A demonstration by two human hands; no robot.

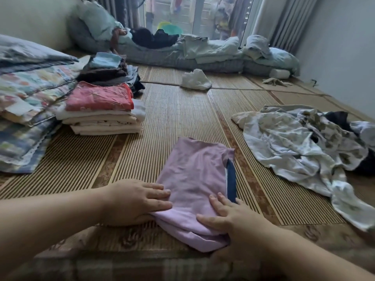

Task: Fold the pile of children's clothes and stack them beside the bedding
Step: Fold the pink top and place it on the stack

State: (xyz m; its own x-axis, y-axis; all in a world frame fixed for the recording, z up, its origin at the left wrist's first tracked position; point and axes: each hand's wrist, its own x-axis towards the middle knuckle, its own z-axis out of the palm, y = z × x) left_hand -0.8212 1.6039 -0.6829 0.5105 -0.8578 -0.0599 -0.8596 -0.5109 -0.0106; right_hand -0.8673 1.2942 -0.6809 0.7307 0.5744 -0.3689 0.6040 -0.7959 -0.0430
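A lilac garment [194, 179] with a navy trim lies partly folded on the bamboo mat in front of me. My left hand [136, 199] holds its near left edge, fingers flat on top and thumb under the fabric. My right hand [229, 216] lies on its near right part, thumb over the folded end. A heap of unfolded pale printed clothes [304, 142] lies at the right. A folded stack [101, 112] topped by a red piece stands at the left beside the patterned bedding [26, 102], with a darker folded stack [109, 69] behind it.
A white crumpled cloth [195, 79] lies mid-mat farther off. Mattresses with pale green covers and dark clothes [182, 55] run along the window at the back. A wall stands at the right. Bare bamboo mat [162, 118] stretches between the stacks and the heap.
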